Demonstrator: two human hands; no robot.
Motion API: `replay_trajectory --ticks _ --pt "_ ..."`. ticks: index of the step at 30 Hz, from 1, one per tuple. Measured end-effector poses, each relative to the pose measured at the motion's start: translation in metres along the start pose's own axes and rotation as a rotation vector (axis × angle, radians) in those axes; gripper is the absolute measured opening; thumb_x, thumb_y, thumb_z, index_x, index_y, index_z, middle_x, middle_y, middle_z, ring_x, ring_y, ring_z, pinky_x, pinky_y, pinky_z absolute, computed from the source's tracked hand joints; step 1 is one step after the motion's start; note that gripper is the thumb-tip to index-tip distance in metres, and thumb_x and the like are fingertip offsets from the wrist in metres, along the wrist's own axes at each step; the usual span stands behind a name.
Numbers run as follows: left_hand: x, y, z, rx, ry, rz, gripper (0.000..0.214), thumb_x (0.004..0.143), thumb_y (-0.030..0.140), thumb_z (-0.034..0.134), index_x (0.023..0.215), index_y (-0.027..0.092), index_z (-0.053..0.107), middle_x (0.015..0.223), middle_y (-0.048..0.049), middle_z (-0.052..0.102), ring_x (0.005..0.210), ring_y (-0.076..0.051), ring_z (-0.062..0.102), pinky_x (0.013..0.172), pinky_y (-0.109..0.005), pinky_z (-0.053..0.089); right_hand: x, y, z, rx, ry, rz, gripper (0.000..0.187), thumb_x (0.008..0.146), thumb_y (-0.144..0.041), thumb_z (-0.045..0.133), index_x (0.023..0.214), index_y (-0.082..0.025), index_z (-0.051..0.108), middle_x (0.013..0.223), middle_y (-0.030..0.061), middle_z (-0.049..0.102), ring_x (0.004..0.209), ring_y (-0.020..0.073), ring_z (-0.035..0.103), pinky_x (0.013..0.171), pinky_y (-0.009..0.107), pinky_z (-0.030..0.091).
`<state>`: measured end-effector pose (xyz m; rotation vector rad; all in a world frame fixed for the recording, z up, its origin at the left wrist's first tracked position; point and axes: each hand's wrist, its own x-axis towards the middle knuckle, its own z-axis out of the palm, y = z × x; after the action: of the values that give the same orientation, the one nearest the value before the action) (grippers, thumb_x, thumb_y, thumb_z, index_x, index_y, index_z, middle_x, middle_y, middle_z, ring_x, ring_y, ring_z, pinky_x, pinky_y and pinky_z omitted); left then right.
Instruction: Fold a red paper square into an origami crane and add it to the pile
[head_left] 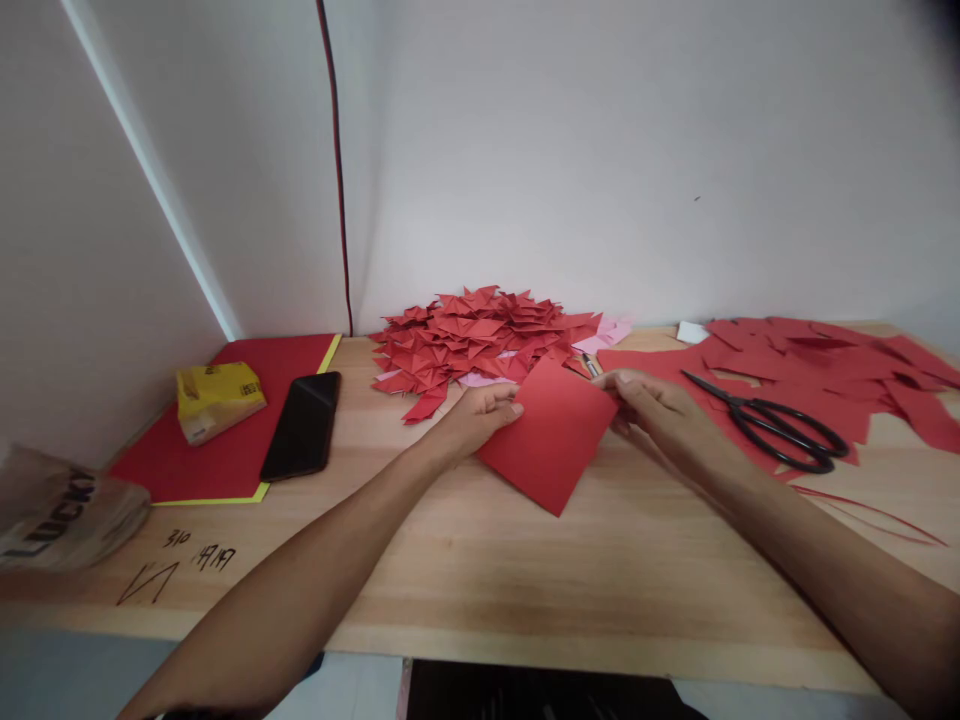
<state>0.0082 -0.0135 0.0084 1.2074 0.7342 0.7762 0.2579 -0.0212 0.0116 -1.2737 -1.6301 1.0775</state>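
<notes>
Plain red square sheet of paper (553,435), smooth and unfolded, turned diamond-wise, lying near the middle of the light wooden table (480,570), pinched at its left and right corners.

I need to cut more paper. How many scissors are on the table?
1: black scissors on red scraps, right of the right hand that holds the red sheet. More may hide under paper.

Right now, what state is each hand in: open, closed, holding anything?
Left hand: closed, gripping the left edge of the red paper sheet.
Right hand: closed, pinching the same sheet's right corner.
</notes>
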Motion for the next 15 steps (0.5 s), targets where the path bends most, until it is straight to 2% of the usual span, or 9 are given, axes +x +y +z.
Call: replay_trajectory --ticks 4,9,15 --pt "0.0039 -0.0031 -0.0022 -0.016 0.081 0.031 0.032 0.078 0.030 0.065 0.106 0.017 0.070 0.103 -0.0076 0.072 0.087 -0.017 0.067 0.081 -0.028 0.048 -0.0006 -0.0027 0.0009 0.115 0.007 0.029 0.040 0.093 -0.057 0.043 0.101 -0.023 0.063 0.078 0.0018 0.056 0.062 0.0136 0.048 0.056 0.026 0.042" --pt "0.0063 -0.0028 -0.0031 -0.036 0.100 -0.051 0.031 0.076 0.025 0.061 0.104 0.019 0.070 0.092 -0.0068 0.072 0.073 -0.014 0.065 0.071 -0.026 0.047 -0.0005 -0.0018 0.0015 0.089 0.011 0.039 0.037 0.091 -0.057 0.047 0.101 -0.025 0.062 0.074 0.0006 0.056 0.060 0.0132 0.050 0.055 0.026 0.044" --pt "0.0022 0.0009 0.0010 -0.038 0.095 -0.043 0.027 0.081 0.037 0.062 0.097 0.016 0.068 0.084 -0.0051 0.069 0.065 -0.011 0.060 0.060 -0.020 0.042 0.0031 0.0054 0.0029 0.064 0.001 0.040 0.033 0.084 -0.053 0.060 0.103 -0.026 0.058 0.072 -0.0009 0.060 0.061 0.0142 0.056 0.055 0.027 0.047"
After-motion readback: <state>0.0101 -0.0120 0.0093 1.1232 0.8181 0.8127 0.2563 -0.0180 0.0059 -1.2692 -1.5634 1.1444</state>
